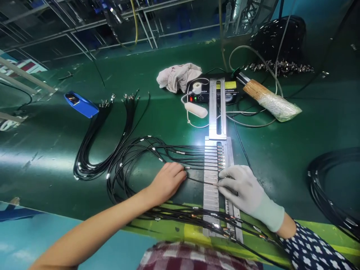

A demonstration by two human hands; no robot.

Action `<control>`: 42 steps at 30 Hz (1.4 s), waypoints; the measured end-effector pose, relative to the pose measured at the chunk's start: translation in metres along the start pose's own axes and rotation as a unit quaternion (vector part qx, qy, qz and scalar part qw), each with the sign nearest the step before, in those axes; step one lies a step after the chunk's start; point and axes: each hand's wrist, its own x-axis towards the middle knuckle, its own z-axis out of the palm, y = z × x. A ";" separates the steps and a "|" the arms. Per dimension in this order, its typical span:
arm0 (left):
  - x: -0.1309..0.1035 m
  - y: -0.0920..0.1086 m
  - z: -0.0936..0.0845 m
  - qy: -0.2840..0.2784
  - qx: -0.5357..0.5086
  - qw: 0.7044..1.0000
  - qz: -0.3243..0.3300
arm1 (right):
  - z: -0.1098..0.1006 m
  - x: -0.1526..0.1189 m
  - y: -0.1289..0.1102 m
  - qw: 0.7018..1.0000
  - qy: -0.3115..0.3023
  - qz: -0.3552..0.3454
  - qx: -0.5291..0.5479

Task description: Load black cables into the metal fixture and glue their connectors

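My bare left hand [168, 183] pinches a thin black cable [198, 181] just left of a slotted metal fixture [210, 193]. That cable runs across the fixture to my right hand [247, 191], which wears a white glove. The gloved fingertips close around the cable's end at the fixture's channel and hide the tip. Above them, several black cables lie side by side in the slots, their small metal terminals [221, 157] lined up in the channel. Nearer my body, a loose bunch of black cables [180, 213] crosses over the fixture's lower part.
A cable bundle [90, 165] curves at left near a blue tool-like object [81, 105]. Behind the fixture are a black control box [202, 98], a crumpled cloth [178, 77] and a wrapped wooden handle [270, 99]. Coiled cables [323, 183] lie at right; a dark wire heap [281, 45] stands behind.
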 end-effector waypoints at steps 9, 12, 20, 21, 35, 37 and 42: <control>0.017 0.024 0.014 0.002 -0.096 0.994 0.052 | -0.011 -0.014 0.020 0.998 0.027 -0.031 -0.043; 0.026 0.026 0.017 0.030 -0.129 0.991 0.032 | -0.016 -0.017 0.031 0.995 0.071 0.058 -0.047; 0.044 0.022 0.024 0.030 -0.067 0.996 0.043 | -0.015 -0.009 0.037 0.990 0.079 0.116 -0.019; 0.045 0.021 0.024 0.026 -0.066 0.996 0.047 | -0.015 -0.009 0.036 0.990 0.078 0.118 -0.018; 0.046 0.020 0.013 0.046 -0.043 0.994 0.095 | -0.015 -0.011 0.036 0.989 0.077 0.128 -0.010; 0.047 0.019 0.015 0.046 -0.042 0.993 0.097 | -0.015 -0.011 0.036 0.989 0.073 0.132 -0.007; 0.048 0.022 0.018 0.031 -0.013 0.994 0.099 | -0.015 -0.010 0.036 0.988 0.079 0.131 -0.002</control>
